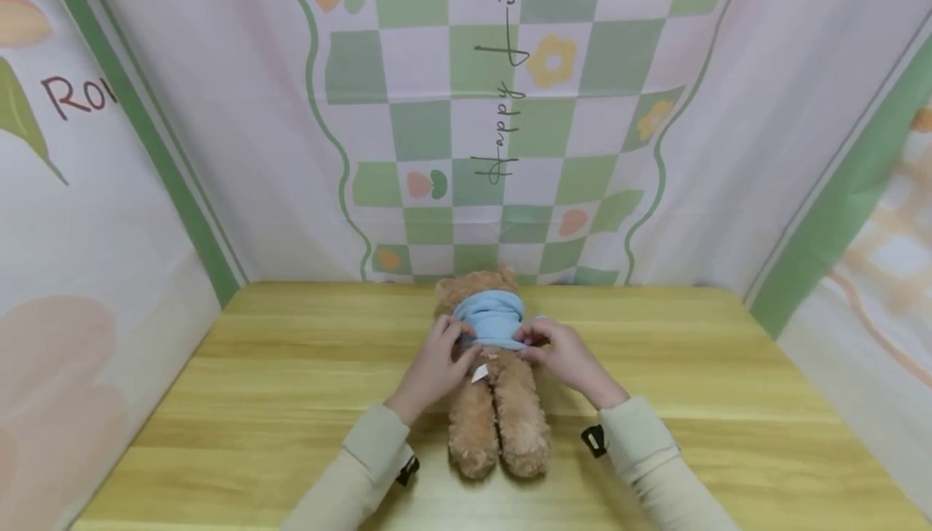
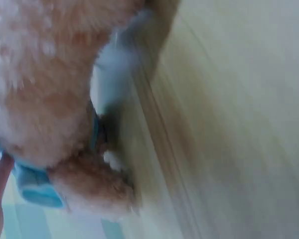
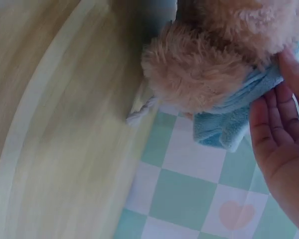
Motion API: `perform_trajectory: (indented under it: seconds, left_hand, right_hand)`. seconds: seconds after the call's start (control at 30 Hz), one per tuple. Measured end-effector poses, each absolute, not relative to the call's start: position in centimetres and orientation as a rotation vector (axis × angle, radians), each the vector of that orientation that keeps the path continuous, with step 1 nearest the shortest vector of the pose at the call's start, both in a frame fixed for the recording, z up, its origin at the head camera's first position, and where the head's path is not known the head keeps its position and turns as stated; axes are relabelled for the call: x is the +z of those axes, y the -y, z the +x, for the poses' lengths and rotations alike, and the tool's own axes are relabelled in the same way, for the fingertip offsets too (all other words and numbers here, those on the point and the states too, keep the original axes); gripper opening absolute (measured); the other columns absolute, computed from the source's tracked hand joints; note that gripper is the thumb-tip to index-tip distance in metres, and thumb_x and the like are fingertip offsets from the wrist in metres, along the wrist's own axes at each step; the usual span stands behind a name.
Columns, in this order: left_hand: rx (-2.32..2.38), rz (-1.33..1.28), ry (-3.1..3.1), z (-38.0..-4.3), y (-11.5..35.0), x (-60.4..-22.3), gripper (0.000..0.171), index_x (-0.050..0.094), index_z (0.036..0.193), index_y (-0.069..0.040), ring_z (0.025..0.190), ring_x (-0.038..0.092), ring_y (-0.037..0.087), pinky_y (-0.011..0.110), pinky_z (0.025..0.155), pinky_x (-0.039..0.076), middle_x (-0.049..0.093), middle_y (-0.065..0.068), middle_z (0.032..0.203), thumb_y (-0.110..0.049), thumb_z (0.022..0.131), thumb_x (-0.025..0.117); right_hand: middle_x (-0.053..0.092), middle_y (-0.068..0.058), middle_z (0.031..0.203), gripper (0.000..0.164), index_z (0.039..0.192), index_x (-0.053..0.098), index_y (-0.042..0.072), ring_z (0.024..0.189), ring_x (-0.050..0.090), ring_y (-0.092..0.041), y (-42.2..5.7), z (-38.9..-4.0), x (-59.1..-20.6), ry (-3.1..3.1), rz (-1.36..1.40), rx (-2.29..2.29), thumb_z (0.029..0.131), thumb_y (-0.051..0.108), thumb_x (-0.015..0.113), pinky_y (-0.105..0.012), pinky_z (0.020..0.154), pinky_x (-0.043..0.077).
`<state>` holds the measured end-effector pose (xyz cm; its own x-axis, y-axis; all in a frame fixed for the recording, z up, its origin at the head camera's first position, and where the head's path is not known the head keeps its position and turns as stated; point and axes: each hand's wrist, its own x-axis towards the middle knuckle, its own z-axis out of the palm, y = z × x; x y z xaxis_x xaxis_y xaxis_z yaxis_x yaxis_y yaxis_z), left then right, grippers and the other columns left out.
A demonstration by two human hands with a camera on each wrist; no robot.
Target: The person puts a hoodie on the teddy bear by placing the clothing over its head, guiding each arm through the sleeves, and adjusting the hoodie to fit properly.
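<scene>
A brown plush teddy bear (image 1: 473, 426) lies on the wooden table, head toward the back wall and legs toward me. Its face is not visible, and a white tag (image 1: 480, 373) shows at its bottom. A light blue top (image 1: 491, 316) covers its upper body. My left hand (image 1: 440, 359) pinches the hem at the left side; the left wrist view catches just part of its fingers (image 2: 0, 174). At the right side, my right hand (image 1: 568, 359) holds the hem between thumb and fingers, seen closely in the right wrist view along the blue cloth (image 3: 254, 89).
The wooden table (image 1: 291, 353) meets a checked green and white cloth wall (image 1: 480, 126) just behind the bear's head. Patterned cloth also hangs on both sides. A whitish cord (image 3: 139, 112) hangs beside the bear in the right wrist view.
</scene>
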<state>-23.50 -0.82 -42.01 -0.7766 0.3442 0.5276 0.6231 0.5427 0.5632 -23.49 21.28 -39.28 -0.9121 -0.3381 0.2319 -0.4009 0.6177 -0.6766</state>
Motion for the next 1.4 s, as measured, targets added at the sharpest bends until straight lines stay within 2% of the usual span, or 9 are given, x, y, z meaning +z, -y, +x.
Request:
perform_trajectory:
  seconds: [0.13,0.3,0.5,0.8,1.0,1.1,1.2,1.3,1.4]
  left_hand:
    - [-1.058,-0.833,2.466,-23.9,1.1,-42.0,0.009,0.06,0.096,-0.009,0.086,0.055,0.016,0.029,0.075,0.05,0.055,0.006,0.097,-0.018,0.095,0.058]
    - [-0.915,-0.852,2.566,-24.6,0.7,-41.4,0.012,0.056,0.093,-0.01,0.08,0.056,0.014,0.029,0.071,0.049,0.059,0.003,0.088,-0.02,0.098,0.052]
    - [-0.832,-0.804,2.611,-25.1,0.4,-40.6,0.012,0.055,0.094,-0.01,0.074,0.056,0.014,0.029,0.068,0.047,0.061,0.003,0.084,-0.02,0.098,0.049]
    - [-0.947,-0.636,2.412,-24.6,0.2,-41.0,0.008,0.066,0.093,-0.01,0.087,0.061,0.02,0.032,0.078,0.054,0.061,0.007,0.093,-0.018,0.091,0.063]
    - [-0.964,-0.647,2.474,-24.3,0.3,-41.2,0.024,0.068,0.102,-0.009,0.09,0.063,0.018,0.027,0.079,0.055,0.063,0.006,0.098,-0.024,0.085,0.071]
    - [-0.946,-0.676,2.543,-24.2,0.3,-41.0,0.033,0.066,0.108,-0.008,0.093,0.061,0.02,0.03,0.081,0.054,0.063,0.007,0.104,-0.028,0.082,0.072]
    - [-0.921,-0.697,2.56,-24.2,0.1,-41.0,0.041,0.063,0.112,-0.007,0.098,0.061,0.023,0.033,0.084,0.052,0.065,0.008,0.107,-0.031,0.081,0.073]
    - [-0.904,-0.714,2.521,-24.1,0.0,-41.1,0.039,0.063,0.111,-0.007,0.099,0.063,0.023,0.034,0.086,0.053,0.067,0.008,0.107,-0.03,0.081,0.073]
    - [-0.877,-0.751,2.47,-24.1,0.2,-41.3,0.025,0.066,0.107,-0.008,0.098,0.064,0.023,0.034,0.087,0.053,0.068,0.007,0.104,-0.024,0.087,0.067]
  right_hand:
    - [0.063,-0.009,0.092,0.005,0.092,0.067,0.005,0.085,0.059,-0.014,-21.6,-23.7,-39.2,2.777,0.726,1.2,0.088,0.006,0.066,-0.023,0.072,0.05]
    - [0.06,-0.007,0.094,0.006,0.093,0.065,0.005,0.089,0.059,-0.018,-21.5,-23.5,-39.4,2.726,0.77,1.151,0.088,0.007,0.066,-0.032,0.081,0.051]
    - [0.063,-0.004,0.095,0.008,0.093,0.07,0.01,0.088,0.063,-0.021,-20.8,-23.3,-39.7,2.58,0.775,1.068,0.089,0.006,0.065,-0.034,0.078,0.054]
    - [0.064,-0.003,0.09,0.019,0.09,0.072,0.012,0.079,0.062,-0.015,-20.4,-24.0,-40.3,2.288,0.95,0.658,0.074,0.002,0.077,-0.026,0.068,0.054]
    - [0.063,-0.004,0.089,0.029,0.094,0.068,0.011,0.077,0.062,-0.016,-20.7,-24.5,-40.4,2.18,1.072,0.491,0.069,0.001,0.08,-0.026,0.065,0.053]
    - [0.064,-0.005,0.09,0.029,0.097,0.066,0.009,0.079,0.063,-0.017,-20.8,-24.5,-40.3,2.246,1.056,0.493,0.072,0.001,0.079,-0.028,0.066,0.055]
    - [0.068,-0.008,0.095,0.024,0.102,0.066,0.006,0.083,0.066,-0.019,-20.7,-24.3,-40.1,2.389,0.941,0.59,0.08,0.002,0.074,-0.031,0.071,0.056]
    - [0.07,-0.009,0.095,0.017,0.103,0.067,0.006,0.085,0.067,-0.021,-20.6,-24.1,-40.1,2.513,0.781,0.766,0.086,0.004,0.067,-0.033,0.071,0.057]
    - [0.071,-0.01,0.095,0.012,0.101,0.069,0.005,0.086,0.067,-0.023,-20.5,-24.2,-40.0,2.599,0.648,1.009,0.09,0.006,0.063,-0.032,0.072,0.056]
